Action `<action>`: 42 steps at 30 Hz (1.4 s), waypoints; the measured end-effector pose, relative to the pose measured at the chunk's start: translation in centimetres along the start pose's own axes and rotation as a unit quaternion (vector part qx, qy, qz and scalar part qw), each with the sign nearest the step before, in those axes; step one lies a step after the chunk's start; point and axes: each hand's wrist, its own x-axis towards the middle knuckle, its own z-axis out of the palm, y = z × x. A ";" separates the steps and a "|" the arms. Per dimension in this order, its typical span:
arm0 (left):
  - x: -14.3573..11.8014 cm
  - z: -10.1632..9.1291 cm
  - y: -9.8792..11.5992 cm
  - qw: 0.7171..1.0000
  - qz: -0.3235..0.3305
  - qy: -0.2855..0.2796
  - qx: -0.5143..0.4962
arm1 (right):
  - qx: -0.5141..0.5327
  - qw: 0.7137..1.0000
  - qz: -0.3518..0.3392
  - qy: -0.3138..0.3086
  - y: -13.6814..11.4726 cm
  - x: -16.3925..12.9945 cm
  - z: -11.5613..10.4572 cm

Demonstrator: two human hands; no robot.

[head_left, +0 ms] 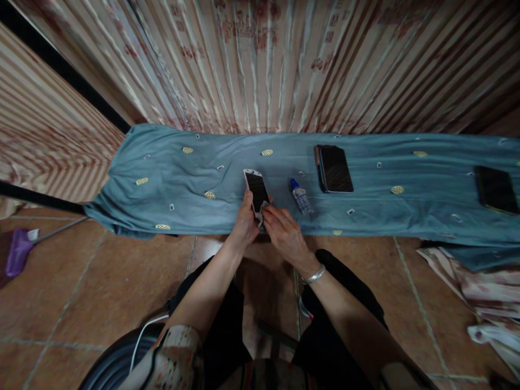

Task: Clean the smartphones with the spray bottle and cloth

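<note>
Both hands grip things: left hand (245,219) the phone (257,190), right hand (282,230) a cloth (262,213), bottle (301,197) beside.

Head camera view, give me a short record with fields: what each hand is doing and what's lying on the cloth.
left hand: grips the white phone by its lower left edge
right hand: presses a small grey cloth on the phone's lower end
surface: blue sheet with yellow motifs
beside phone: small clear bottle, blue cap, lying down
farther right: dark tablet; dark phone
right wrist: silver bangle
</note>
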 end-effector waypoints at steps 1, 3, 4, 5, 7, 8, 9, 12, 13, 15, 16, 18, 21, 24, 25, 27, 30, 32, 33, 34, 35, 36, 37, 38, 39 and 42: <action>0.1 0.0 0.1 1.000 0.003 0.004 0.000 | 0.000 1.000 0.003 -0.003 0.1 0.0 0.0; 0.2 0.0 0.4 1.000 0.002 0.003 0.002 | -0.002 1.000 0.009 -0.004 0.3 0.0 -0.1; 0.2 0.0 0.5 1.000 0.001 -0.002 0.004 | -0.003 1.000 0.012 -0.002 0.4 0.0 -0.2; 0.2 0.0 0.6 1.000 0.000 -0.007 0.006 | -0.005 1.000 0.014 0.000 0.5 0.0 -0.2; 0.0 0.1 0.9 1.000 -0.001 -0.018 0.007 | -0.007 1.000 0.016 0.008 0.7 0.0 -0.3; -0.1 0.2 0.9 1.000 0.000 -0.021 0.006 | -0.007 1.000 0.016 0.010 0.8 0.0 -0.4; -0.2 0.3 1.0 1.000 0.000 -0.023 0.004 | -0.006 1.000 0.016 0.011 0.9 0.0 -0.4; -0.5 0.5 1.2 0.999 -0.007 -0.034 0.002 | 0.003 1.000 0.016 0.007 1.0 -0.1 -0.6; -0.6 0.5 1.2 0.999 -0.010 -0.037 0.002 | 0.007 1.000 0.015 0.006 1.0 -0.1 -0.6; -0.6 0.5 1.4 0.999 -0.016 -0.043 0.001 | 0.015 1.000 0.010 0.007 1.1 -0.1 -0.6; -0.6 0.4 1.4 0.999 -0.018 -0.044 0.001 | 0.019 1.000 0.009 0.008 1.1 -0.1 -0.6; -0.6 0.3 1.5 0.999 -0.021 -0.045 -0.002 | 0.033 0.999 0.015 0.004 1.3 -0.1 -0.6; -0.4 0.1 1.5 0.999 -0.022 -0.040 -0.014 | 0.074 0.996 0.050 0.007 1.7 -0.3 -0.3; -0.5 0.2 1.5 0.999 -0.028 -0.029 -0.026 | 0.129 0.986 0.108 0.025 2.0 -0.5 0.1; -0.6 0.3 1.5 0.999 -0.030 -0.023 -0.026 | 0.146 0.981 0.127 0.030 2.0 -0.6 0.3; -0.8 0.5 1.4 0.999 -0.028 -0.015 -0.022 | 0.172 0.971 0.158 0.038 2.0 -0.6 0.5; -1.1 0.9 1.4 1.000 -0.025 0.005 -0.017 | 0.196 0.962 0.185 0.047 2.0 -0.5 0.5; -1.3 1.1 1.3 1.000 -0.024 0.013 -0.015 | 0.204 0.957 0.199 0.051 2.1 -0.4 0.5; -1.3 1.1 1.2 1.000 -0.024 0.012 -0.013 | 0.206 0.955 0.206 0.053 2.1 -0.3 0.5; -1.4 1.0 1.1 1.000 -0.027 0.008 -0.008 | 0.207 0.954 0.211 0.056 2.2 -0.2 0.4; -1.4 0.9 0.9 1.000 -0.031 0.003 -0.001 | 0.207 0.953 0.215 0.060 2.3 -0.1 0.4; -1.4 0.8 0.8 0.999 -0.036 -0.003 0.008 | 0.208 0.951 0.217 0.066 2.4 -0.1 0.4; -1.3 0.6 0.6 0.999 -0.041 -0.010 0.018 | 0.208 0.950 0.220 0.073 2.5 0.0 0.3; -1.3 0.4 0.4 0.999 -0.044 -0.017 0.026 | 0.207 0.949 0.223 0.079 2.6 0.1 0.3; -1.3 0.2 0.3 0.998 -0.044 -0.025 0.032 | 0.205 0.948 0.227 0.085 2.7 0.2 0.3; -1.2 -0.2 -0.2 0.998 -0.027 -0.045 0.037 | 0.195 0.946 0.242 0.093 3.1 0.4 0.4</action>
